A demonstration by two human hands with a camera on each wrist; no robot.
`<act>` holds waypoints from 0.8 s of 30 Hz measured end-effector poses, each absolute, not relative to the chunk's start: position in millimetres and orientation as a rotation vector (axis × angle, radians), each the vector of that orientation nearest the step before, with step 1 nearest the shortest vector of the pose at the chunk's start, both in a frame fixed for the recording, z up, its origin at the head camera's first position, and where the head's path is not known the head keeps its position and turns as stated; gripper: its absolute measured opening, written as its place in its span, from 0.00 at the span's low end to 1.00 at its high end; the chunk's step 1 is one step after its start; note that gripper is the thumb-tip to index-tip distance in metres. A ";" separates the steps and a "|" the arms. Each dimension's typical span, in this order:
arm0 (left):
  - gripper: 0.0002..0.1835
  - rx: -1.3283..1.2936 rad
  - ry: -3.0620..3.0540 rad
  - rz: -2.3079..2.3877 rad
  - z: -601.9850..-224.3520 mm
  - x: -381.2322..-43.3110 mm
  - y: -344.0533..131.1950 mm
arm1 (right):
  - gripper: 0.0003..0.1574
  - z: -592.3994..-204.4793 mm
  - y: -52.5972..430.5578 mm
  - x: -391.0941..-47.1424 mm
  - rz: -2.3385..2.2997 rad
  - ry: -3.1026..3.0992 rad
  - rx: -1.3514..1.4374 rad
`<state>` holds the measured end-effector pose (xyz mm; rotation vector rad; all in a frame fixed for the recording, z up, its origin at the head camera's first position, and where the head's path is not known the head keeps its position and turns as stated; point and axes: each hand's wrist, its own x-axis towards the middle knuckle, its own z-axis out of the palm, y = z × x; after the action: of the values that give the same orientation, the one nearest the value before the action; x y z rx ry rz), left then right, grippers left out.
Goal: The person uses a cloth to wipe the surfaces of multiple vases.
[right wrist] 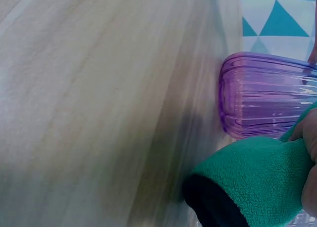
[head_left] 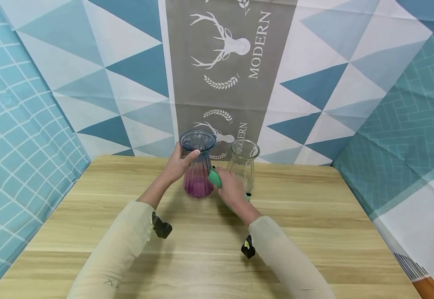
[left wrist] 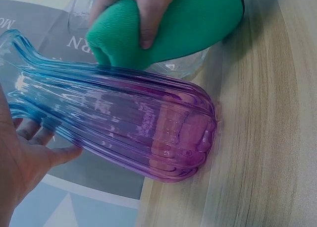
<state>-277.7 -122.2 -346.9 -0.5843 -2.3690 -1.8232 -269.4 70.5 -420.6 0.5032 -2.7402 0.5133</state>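
Observation:
A ribbed glass vase [head_left: 198, 180], blue at the flared top and purple-pink at the base, stands at the back of the wooden table. My left hand [head_left: 178, 166] holds it near the neck, thumb across the front. Bunched in my right hand [head_left: 233, 190] is a green cloth [left wrist: 198, 31] with a dark edge. The left wrist view has the cloth right at the vase's side, on the side facing my right hand. Over in the right wrist view, the purple base [right wrist: 262, 95] shows beyond the cloth, whose loose part hangs below my fingers.
A clear glass vase [head_left: 245, 160] stands just behind my right hand, partly hidden by it. The wooden table [head_left: 209, 257] ends at a patterned cloth backdrop [head_left: 134, 74]. Blue tiled-pattern sheeting [head_left: 11, 124] rises along the left side.

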 end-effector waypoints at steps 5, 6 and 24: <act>0.38 -0.569 -2.366 -1.819 -357.0 -286.8 -124.1 | 0.38 -427.1 72.4 -268.0 0.420 -2.770 0.505; 0.38 -0.571 -2.363 -1.819 -360.1 -289.9 -124.9 | 0.37 -428.0 72.6 -267.8 0.402 -2.778 0.505; 0.37 -0.547 -2.366 -1.860 -352.1 -282.2 -120.9 | 0.24 -433.7 77.0 -263.6 0.233 -2.947 0.635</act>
<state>-282.2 -120.9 -352.1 -0.5470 -2.3663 -1.8599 -263.6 77.0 -433.7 0.6352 -2.9474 0.2332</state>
